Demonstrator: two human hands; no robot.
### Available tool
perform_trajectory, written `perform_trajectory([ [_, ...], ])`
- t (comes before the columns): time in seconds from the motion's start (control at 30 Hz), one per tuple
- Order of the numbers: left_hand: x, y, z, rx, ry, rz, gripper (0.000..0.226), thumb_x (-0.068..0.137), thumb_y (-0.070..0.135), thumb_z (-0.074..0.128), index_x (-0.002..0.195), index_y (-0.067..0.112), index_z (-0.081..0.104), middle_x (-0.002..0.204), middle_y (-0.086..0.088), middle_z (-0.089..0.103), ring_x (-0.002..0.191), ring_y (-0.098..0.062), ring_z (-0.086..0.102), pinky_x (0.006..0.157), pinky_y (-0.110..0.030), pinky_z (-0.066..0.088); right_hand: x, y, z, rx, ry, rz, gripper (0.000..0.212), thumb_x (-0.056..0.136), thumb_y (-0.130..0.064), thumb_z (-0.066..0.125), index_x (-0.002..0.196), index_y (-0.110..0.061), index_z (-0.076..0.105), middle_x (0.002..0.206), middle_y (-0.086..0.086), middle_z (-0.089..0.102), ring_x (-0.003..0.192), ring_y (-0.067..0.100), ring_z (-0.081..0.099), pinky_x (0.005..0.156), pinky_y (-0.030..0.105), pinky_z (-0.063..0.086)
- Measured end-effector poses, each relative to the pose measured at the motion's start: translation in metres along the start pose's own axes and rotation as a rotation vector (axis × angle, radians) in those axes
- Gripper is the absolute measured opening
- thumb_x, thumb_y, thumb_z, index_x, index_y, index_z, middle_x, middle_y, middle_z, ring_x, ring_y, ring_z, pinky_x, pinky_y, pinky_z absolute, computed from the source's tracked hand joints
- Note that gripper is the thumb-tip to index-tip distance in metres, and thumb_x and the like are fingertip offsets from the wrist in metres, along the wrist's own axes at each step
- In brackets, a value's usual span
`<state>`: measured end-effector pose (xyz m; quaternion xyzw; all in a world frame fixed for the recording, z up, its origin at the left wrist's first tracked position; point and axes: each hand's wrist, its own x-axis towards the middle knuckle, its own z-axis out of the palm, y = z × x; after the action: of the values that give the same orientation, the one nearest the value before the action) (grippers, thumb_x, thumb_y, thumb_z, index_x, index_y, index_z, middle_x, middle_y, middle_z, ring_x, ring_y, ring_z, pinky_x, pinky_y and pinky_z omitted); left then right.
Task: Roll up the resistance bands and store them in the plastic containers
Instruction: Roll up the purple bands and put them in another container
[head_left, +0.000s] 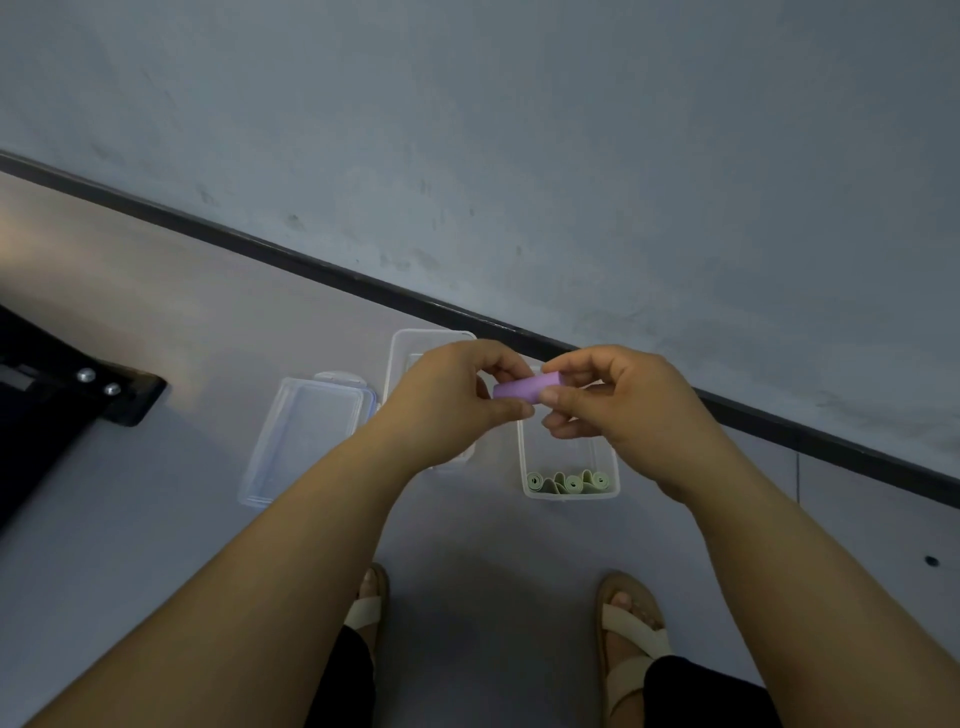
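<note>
Our left fingers (511, 410) and right fingers (571, 371) pinch the two ends of a rolled purple band (524, 388). The left hand (452, 400) and right hand (623, 405) hold it in the air between them. Below it on the floor (156, 519) stands a clear container (571, 493) with green rolled bands (569, 481) at its near end. A second container (415, 345) shows partly behind the left hand, with a clear lid (306, 441) just to its left.

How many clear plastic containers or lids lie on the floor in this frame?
3: the blue-clipped piece at left, the middle container partly behind the left hand, the right container holding green rolled bands. Others may be hidden.
</note>
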<state>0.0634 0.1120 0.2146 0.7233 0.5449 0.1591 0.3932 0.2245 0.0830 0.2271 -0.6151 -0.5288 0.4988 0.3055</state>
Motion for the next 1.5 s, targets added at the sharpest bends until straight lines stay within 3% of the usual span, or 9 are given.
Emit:
perform_trajectory([
  [0.17,-0.003,-0.025,-0.001,-0.042,-0.072,-0.067,0.020,0.077,0.024,0.074,0.093,0.029,0.064,0.093,0.012,0.063,0.070,-0.005,0.055,0.064,-0.012,0.042,0.004,0.017,0.023,0.061,-0.030,0.064,0.017,0.081,-0.009,0.068,0.094,-0.019,0.063,0.089,0.003,0.066,0.068,0.010,0.069,0.059,0.012,0.053],
  [0.33,-0.009,-0.079,0.000,-0.103,-0.157,-0.272,0.021,0.085,0.032,0.066,0.105,0.026,0.067,0.107,0.008,0.065,0.091,-0.009,0.059,0.082,-0.025,0.046,0.018,0.067,0.048,-0.118,-0.041,0.167,0.024,0.080,-0.011,0.070,0.104,-0.010,0.065,0.088,0.000,0.064,0.074,0.009,0.063,0.059,0.011,0.050],
  [0.47,0.002,-0.132,0.003,0.036,-0.141,-0.399,0.024,0.090,0.028,0.059,0.110,0.018,0.067,0.115,-0.001,0.065,0.106,-0.018,0.057,0.093,-0.027,0.041,0.046,0.111,0.069,-0.154,-0.016,0.269,0.027,0.079,-0.007,0.070,0.106,-0.007,0.065,0.093,0.003,0.064,0.079,0.013,0.063,0.069,0.017,0.054],
  [0.67,0.029,-0.214,0.025,0.059,-0.043,-0.605,0.033,0.093,0.024,0.052,0.124,0.012,0.059,0.126,-0.009,0.060,0.115,-0.026,0.054,0.100,-0.032,0.039,0.113,0.151,0.105,-0.367,-0.042,0.218,0.028,0.078,-0.013,0.071,0.105,-0.010,0.067,0.099,0.006,0.065,0.087,0.016,0.059,0.081,0.026,0.050],
  [0.83,0.053,-0.275,0.056,-0.170,0.119,-0.753,0.034,0.091,0.023,0.055,0.122,0.007,0.057,0.118,-0.017,0.062,0.108,-0.034,0.059,0.097,-0.044,0.047,0.163,0.176,0.134,-0.542,-0.110,0.106,0.021,0.082,-0.012,0.067,0.102,-0.008,0.068,0.101,0.009,0.067,0.089,0.018,0.058,0.078,0.021,0.042],
  [0.97,0.063,-0.296,0.081,-0.333,0.219,-0.803,0.035,0.090,0.024,0.057,0.121,0.006,0.057,0.112,-0.017,0.064,0.096,-0.035,0.064,0.092,-0.045,0.051,0.184,0.191,0.148,-0.708,-0.203,0.043,0.021,0.083,-0.012,0.064,0.103,-0.007,0.068,0.104,0.012,0.067,0.096,0.024,0.061,0.085,0.027,0.046],
  [1.23,0.063,-0.313,0.107,-0.462,0.414,-0.759,0.026,0.090,0.019,0.060,0.113,0.006,0.063,0.086,-0.007,0.063,0.077,-0.025,0.065,0.085,-0.043,0.055,0.215,0.211,0.169,-0.976,-0.440,-0.048,0.021,0.086,-0.016,0.060,0.101,-0.006,0.070,0.101,0.014,0.067,0.092,0.027,0.060,0.080,0.030,0.046],
  [1.33,0.060,-0.315,0.110,-0.495,0.456,-0.751,0.020,0.089,0.017,0.062,0.105,0.006,0.067,0.077,-0.005,0.065,0.070,-0.020,0.064,0.084,-0.041,0.056,0.219,0.221,0.180,-1.022,-0.490,-0.079,0.023,0.087,-0.010,0.057,0.107,-0.008,0.069,0.105,0.014,0.067,0.095,0.028,0.061,0.087,0.034,0.049],
  [1.5,0.063,-0.316,0.113,-0.563,0.490,-0.768,0.018,0.088,0.014,0.062,0.102,0.003,0.067,0.069,-0.003,0.062,0.063,-0.016,0.061,0.082,-0.042,0.057,0.224,0.225,0.185,-1.071,-0.526,-0.053,0.024,0.087,-0.006,0.057,0.109,-0.007,0.068,0.107,0.015,0.066,0.096,0.030,0.060,0.086,0.033,0.046],
])
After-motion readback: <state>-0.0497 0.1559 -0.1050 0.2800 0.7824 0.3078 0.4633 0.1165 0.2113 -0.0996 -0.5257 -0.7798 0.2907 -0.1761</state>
